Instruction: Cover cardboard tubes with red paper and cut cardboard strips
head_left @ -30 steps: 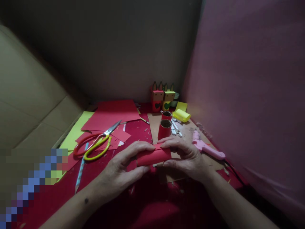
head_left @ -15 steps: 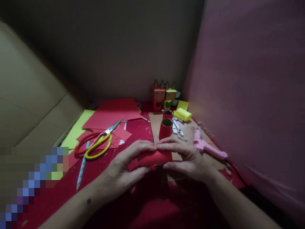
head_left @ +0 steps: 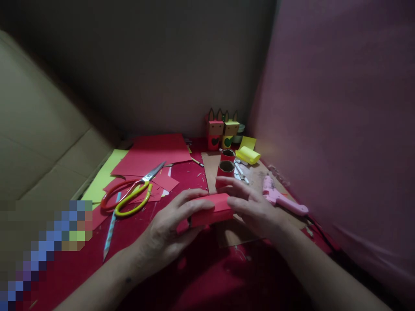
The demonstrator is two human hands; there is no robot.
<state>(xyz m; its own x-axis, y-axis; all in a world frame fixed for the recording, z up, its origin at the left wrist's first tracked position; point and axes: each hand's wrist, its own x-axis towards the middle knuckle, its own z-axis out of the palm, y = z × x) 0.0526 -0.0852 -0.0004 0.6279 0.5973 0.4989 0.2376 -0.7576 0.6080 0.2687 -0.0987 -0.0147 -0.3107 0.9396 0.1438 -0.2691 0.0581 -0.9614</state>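
A small red paper-covered box [head_left: 218,206] is held low over the front of the cardboard sheet. My left hand [head_left: 177,220] grips its left end, fingers across the top and thumb underneath. At the other end my right hand [head_left: 251,207] has fingertips pressed on the box's top and side, its upper finger raised and its thumb hidden. Just beyond the right fingers stands a red paper-covered tube [head_left: 223,176] with an open top. A second red tube [head_left: 228,153] is behind it.
Scissors [head_left: 139,190] and a blue-white pencil [head_left: 112,224] lie left, beside red paper sheets [head_left: 155,151]. A pink glue gun [head_left: 282,198] rests on the cardboard sheet [head_left: 210,166] at right. Two animal-faced paper figures [head_left: 215,134] stand behind, near rolled yellow paper [head_left: 248,154].
The red box has turned, so its flat top now faces up. My right hand has shifted its fingers to the right end, and the left has slid over the top.
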